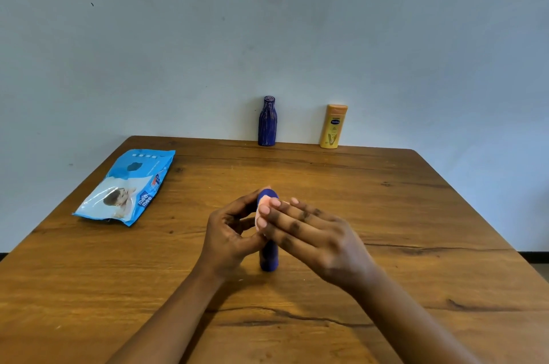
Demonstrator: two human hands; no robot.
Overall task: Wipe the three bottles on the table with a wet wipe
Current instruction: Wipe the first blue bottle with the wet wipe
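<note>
A small blue bottle [269, 259] stands upright in the middle of the wooden table [401, 215]. My left hand [228, 233] curls around its upper part from the left. My right hand [315, 233] lays its fingers flat against the bottle's top from the right, pressing a small pale wet wipe [259, 216] onto it. Most of the wipe and the bottle's upper half are hidden by my fingers. At the table's far edge, against the wall, stand a dark blue ribbed bottle [267, 123] and, to its right, a yellow lotion bottle [333, 127].
A blue and white pack of wet wipes [127, 185] lies flat near the table's left edge. A pale wall rises directly behind the far edge. The table's right corner sits at the far right.
</note>
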